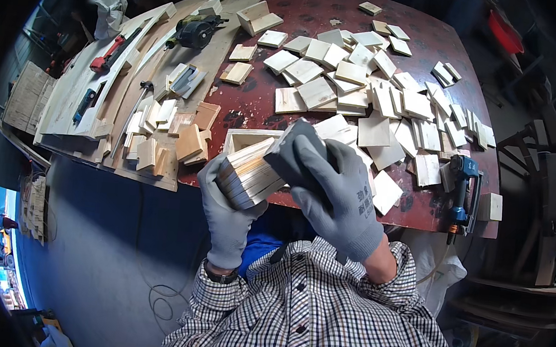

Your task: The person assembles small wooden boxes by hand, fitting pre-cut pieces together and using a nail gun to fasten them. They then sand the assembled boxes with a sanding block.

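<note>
Both my hands wear grey gloves and are raised over the near edge of a dark red table (346,1). My left hand (227,212) is closed round a pale wooden block (249,176) with layered stripes; whether it is one piece or stacked boards I cannot tell. A dark grey sanding block (293,152) is gripped in my right hand (339,195), lying against the right end of the wood. My fingers cover part of both. Just behind the wood shows the rim of an open wooden frame (242,133).
Square wooden pieces (318,92) lie heaped across the table. A blue nail gun (464,190) stands at its right edge. At the left are small wood blocks (189,142), a hammer (145,87), a black tool (198,31) and a red-and-black tool (106,56).
</note>
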`<state>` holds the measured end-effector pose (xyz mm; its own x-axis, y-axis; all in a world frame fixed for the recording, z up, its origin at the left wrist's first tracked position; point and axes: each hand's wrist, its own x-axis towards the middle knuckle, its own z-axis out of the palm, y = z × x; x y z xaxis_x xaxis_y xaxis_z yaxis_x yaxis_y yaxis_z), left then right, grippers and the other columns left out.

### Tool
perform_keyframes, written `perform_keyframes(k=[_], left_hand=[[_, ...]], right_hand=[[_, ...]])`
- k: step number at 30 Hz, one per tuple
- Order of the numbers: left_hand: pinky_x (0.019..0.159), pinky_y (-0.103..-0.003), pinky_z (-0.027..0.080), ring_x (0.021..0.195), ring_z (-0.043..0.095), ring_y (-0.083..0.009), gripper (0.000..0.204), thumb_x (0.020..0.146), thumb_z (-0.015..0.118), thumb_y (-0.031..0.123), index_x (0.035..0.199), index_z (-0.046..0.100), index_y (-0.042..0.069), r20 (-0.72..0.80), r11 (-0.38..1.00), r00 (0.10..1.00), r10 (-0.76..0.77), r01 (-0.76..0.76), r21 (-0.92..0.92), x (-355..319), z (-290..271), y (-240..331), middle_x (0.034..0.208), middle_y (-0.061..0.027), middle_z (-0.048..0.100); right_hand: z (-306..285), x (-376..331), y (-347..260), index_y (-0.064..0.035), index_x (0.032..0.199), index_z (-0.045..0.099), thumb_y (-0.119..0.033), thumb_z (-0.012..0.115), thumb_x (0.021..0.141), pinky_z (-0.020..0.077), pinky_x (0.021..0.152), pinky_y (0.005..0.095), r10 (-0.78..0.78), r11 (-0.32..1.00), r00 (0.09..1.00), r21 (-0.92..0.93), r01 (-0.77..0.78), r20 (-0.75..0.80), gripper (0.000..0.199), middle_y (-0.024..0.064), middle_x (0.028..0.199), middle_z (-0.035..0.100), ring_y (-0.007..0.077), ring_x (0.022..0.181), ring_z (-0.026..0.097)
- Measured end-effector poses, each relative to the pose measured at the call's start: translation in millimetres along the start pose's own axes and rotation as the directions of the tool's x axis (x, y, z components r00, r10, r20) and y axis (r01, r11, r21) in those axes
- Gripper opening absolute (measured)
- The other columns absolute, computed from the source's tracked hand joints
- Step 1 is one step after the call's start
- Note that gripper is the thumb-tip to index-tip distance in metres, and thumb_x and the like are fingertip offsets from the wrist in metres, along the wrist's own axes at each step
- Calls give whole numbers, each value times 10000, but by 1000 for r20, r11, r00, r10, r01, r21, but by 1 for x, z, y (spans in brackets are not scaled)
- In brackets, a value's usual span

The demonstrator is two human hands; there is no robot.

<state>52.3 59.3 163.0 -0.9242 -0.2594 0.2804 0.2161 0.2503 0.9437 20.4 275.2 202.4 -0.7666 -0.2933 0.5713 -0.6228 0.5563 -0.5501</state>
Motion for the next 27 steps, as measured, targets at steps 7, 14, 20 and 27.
perform_keyframes(k=[7, 14, 20, 27], left_hand=[[1180, -407, 498, 1346, 547, -239, 987, 666, 885, -81, 1510, 402, 89, 43, 938, 992, -117, 125, -323, 0, 1, 2, 1458, -83, 498], [1137, -390, 558, 1378, 546, -251, 940, 716, 842, -74, 1518, 369, 59, 134, 750, 918, -374, 385, -538, 4, 10, 17, 1461, -117, 498], [1127, -383, 522, 1309, 598, -259, 832, 811, 759, -105, 1546, 401, 46, 345, 465, 831, -436, 536, -704, -6, -2, -19, 1477, -118, 498], [1133, -401, 565, 1363, 604, -277, 706, 961, 678, -66, 1566, 338, 62, 360, 992, 932, -37, 79, -103, -17, 2, -42, 1481, -160, 539]], right_hand=[[21, 10, 41, -122, 1517, 574, -299, 728, 960, 473, 904, 524, 226, 967, 974, -124, -223, 15, 604, 295, 1181, 611, 423, 1027, 593], [26, -21, -19, -278, 1494, 617, -354, 799, 901, 433, 1044, 490, -181, 971, 983, -161, 178, -7, 625, 251, 1456, 527, 359, 1264, 554], [28, -8, 56, -112, 1531, 566, -224, 797, 874, 448, 987, 503, 49, 968, 973, -228, -101, -224, 705, 277, 1374, 561, 423, 1166, 573], [32, -15, 5, -343, 1455, 652, -337, 811, 865, 441, 1018, 473, -258, 933, 964, -275, 232, -61, 612, 217, 1455, 517, 362, 1286, 548]])
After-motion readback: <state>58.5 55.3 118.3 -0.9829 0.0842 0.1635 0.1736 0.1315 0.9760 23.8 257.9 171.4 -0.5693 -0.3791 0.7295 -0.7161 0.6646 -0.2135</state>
